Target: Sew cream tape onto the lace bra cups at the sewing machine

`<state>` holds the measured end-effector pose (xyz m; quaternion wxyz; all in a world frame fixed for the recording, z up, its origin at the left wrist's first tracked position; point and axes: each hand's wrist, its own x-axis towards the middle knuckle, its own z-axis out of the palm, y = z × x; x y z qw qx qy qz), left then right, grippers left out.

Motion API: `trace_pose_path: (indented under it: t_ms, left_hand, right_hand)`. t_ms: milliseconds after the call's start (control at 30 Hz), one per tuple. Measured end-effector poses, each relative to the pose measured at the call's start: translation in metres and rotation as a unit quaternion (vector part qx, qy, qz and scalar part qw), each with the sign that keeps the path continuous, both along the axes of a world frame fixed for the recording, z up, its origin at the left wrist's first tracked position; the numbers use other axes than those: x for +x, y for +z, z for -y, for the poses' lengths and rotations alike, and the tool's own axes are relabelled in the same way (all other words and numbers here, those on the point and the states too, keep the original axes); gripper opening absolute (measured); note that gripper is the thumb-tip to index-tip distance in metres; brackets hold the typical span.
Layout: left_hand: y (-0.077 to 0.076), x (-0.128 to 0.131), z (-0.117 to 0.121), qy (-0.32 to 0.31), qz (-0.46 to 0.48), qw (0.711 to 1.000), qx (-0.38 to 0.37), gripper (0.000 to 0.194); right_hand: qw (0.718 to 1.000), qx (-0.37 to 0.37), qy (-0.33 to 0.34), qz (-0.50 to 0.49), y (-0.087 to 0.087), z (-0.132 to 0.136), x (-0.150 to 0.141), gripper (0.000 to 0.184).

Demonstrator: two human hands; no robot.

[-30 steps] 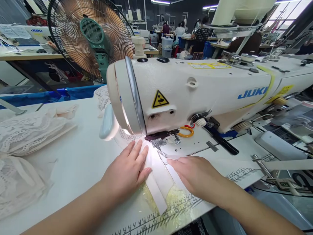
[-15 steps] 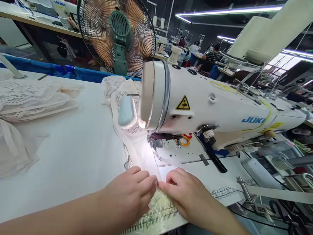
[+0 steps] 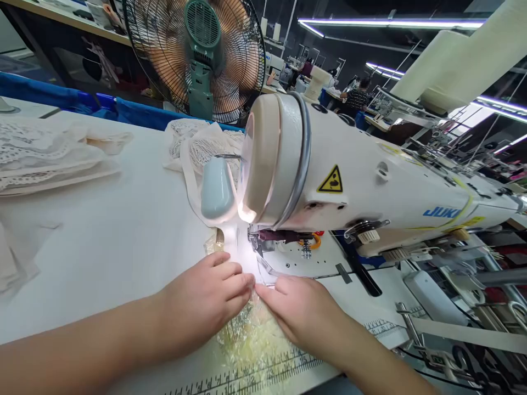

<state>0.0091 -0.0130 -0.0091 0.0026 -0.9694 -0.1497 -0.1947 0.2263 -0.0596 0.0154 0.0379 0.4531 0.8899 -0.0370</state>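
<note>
A strip of white lace-trimmed fabric (image 3: 190, 176) runs from behind the sewing machine (image 3: 329, 159) down past its needle area. My left hand (image 3: 214, 307) is closed on the fabric just in front of the lit presser foot (image 3: 252, 237), fingers curled together. Close beside it, my right hand (image 3: 300, 312) pinches the same fabric between thumb and fingers. Both hands nearly meet over a yellowish, shiny taped patch (image 3: 251, 340) of the table. The fabric between the fingertips is mostly hidden by the hands.
A pile of white lace pieces (image 3: 53, 156) lies on the left of the white table (image 3: 135, 230). Behind stands a large fan (image 3: 201, 60). A printed ruler (image 3: 247, 378) runs along the front edge. Thread cones (image 3: 436, 66) stand upper right; people sit further back.
Both hands have moved slightly forward and left, closer to the presser foot, with the fabric between them. The camera view has shifted a little, so the machine head appears larger.
</note>
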Motion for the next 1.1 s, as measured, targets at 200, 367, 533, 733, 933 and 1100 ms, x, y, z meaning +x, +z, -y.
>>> trace_pose_path:
  t_ms: [200, 367, 533, 733, 933, 1100]
  left_hand:
    - [-0.003, -0.004, -0.015, -0.006, 0.001, 0.999, 0.033, 0.03]
    - [-0.002, -0.006, -0.028, -0.011, 0.006, 0.998, 0.058, 0.033]
    - [-0.006, -0.008, -0.04, -0.014, 0.007, 0.997, 0.074, 0.034]
    - [-0.008, -0.009, -0.052, 0.003, 0.021, 0.996, 0.091, 0.032]
    - [-0.002, -0.012, -0.061, 0.009, -0.044, 0.996, 0.078, 0.029]
    - [-0.005, -0.015, -0.075, 0.044, -0.033, 0.998, 0.002, 0.033]
  right_hand:
    - [0.991, -0.065, -0.028, 0.111, 0.014, -0.01, -0.012, 0.047]
    - [0.984, -0.091, -0.043, 0.144, 0.02, -0.018, -0.022, 0.045]
    - [0.979, -0.097, -0.062, 0.167, 0.024, -0.025, -0.03, 0.05]
    - [0.972, -0.106, -0.096, 0.189, 0.029, -0.03, -0.045, 0.056]
    - [0.973, -0.109, -0.072, 0.192, 0.024, -0.018, -0.048, 0.058]
    - [0.987, -0.04, -0.035, 0.152, 0.0, -0.001, -0.04, 0.056]
